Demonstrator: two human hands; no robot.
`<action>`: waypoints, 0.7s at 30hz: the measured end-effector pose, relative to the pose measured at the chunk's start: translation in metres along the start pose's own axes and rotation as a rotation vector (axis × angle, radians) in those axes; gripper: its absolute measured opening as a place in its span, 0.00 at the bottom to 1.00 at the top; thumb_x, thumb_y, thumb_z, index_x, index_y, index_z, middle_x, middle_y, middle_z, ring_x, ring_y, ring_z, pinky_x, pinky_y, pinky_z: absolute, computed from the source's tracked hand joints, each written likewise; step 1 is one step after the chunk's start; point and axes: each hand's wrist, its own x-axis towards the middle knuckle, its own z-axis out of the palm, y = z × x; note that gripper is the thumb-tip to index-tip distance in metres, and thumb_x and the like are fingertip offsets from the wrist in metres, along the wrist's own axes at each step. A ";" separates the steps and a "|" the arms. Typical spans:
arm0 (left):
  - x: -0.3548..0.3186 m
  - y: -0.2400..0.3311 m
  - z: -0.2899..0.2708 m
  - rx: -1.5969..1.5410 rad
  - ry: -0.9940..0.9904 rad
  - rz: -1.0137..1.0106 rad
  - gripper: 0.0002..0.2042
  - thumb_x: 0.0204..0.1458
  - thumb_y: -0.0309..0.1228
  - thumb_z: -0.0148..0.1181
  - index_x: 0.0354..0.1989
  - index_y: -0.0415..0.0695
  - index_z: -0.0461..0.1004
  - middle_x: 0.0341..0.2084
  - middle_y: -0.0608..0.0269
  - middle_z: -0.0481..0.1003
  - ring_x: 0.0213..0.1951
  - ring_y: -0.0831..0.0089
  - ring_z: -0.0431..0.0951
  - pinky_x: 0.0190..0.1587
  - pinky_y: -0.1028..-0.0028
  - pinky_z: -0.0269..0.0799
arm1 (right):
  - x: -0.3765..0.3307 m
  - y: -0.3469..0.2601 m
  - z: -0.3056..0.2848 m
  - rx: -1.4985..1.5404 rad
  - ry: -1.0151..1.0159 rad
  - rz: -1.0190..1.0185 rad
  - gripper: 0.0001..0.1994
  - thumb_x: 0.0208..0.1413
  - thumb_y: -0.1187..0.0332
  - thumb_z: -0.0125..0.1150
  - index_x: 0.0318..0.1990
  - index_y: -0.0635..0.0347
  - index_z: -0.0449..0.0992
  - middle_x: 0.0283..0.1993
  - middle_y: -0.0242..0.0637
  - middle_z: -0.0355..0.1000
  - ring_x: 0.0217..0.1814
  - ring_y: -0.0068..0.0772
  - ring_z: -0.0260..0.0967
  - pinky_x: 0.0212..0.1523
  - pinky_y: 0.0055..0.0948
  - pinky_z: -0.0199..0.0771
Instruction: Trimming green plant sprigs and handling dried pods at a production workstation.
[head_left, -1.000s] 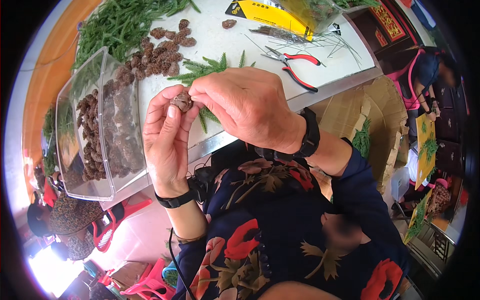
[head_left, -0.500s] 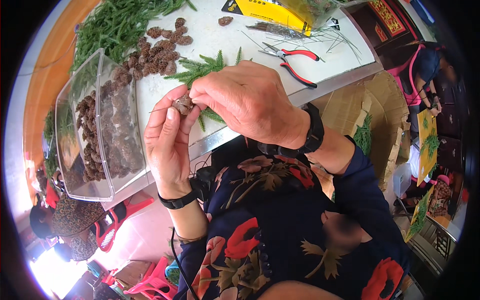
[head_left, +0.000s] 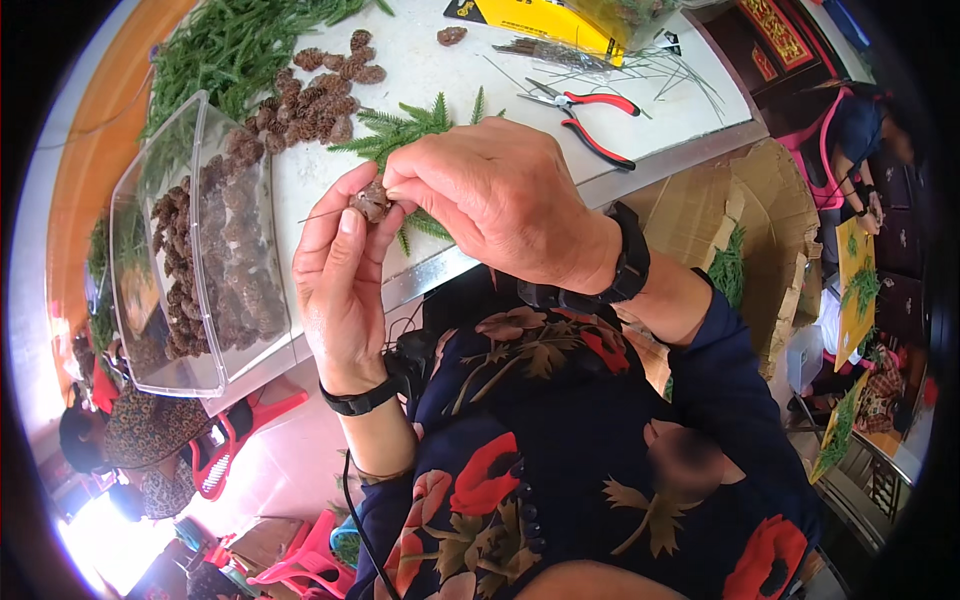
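Note:
A small brown pine cone [head_left: 371, 203] is pinched between the thumb and fingers of my left hand [head_left: 338, 275]. A thin wire [head_left: 318, 217] sticks out from the cone toward the left. My right hand [head_left: 490, 190] reaches over from the right, its thumb and forefinger pinched at the cone's upper right side; whether they grip the wire there is hidden. Just behind both hands lies a green artificial pine sprig [head_left: 405, 130], partly covered by them. Loose pine cones [head_left: 310, 110] are heaped beyond it on the white table [head_left: 420, 75].
Left of my hands stands a clear plastic box [head_left: 207, 250] of pine cones. Red-handled pliers [head_left: 585, 115], wires [head_left: 680, 80] and a yellow package [head_left: 540, 25] lie at the back right. Green sprigs [head_left: 230, 60] pile up far left. Cardboard [head_left: 765, 220] sits beside the table; other people work nearby.
Both hands have shifted very slightly, with the pine cone turned a little between the fingers. More of the wire shows at the cone's left side.

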 end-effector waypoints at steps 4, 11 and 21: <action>-0.001 -0.001 -0.001 -0.036 -0.017 0.013 0.16 0.61 0.27 0.48 0.54 0.30 0.66 0.47 0.51 0.72 0.48 0.68 0.75 0.54 0.69 0.73 | -0.002 -0.001 -0.002 0.025 0.002 0.001 0.05 0.49 0.74 0.63 0.34 0.58 0.74 0.26 0.33 0.73 0.26 0.38 0.71 0.26 0.31 0.67; -0.002 0.000 0.000 -0.039 -0.049 -0.019 0.16 0.61 0.27 0.47 0.54 0.30 0.65 0.47 0.50 0.72 0.48 0.64 0.76 0.54 0.68 0.73 | -0.009 0.005 -0.005 0.080 0.001 0.053 0.05 0.50 0.75 0.62 0.35 0.58 0.74 0.28 0.33 0.74 0.28 0.37 0.72 0.26 0.30 0.67; -0.003 -0.007 0.003 -0.075 -0.035 -0.014 0.16 0.61 0.26 0.47 0.54 0.30 0.65 0.48 0.48 0.71 0.48 0.62 0.75 0.55 0.66 0.73 | -0.007 0.001 -0.006 0.044 -0.032 0.065 0.03 0.52 0.74 0.60 0.34 0.58 0.73 0.26 0.33 0.72 0.27 0.37 0.71 0.29 0.31 0.66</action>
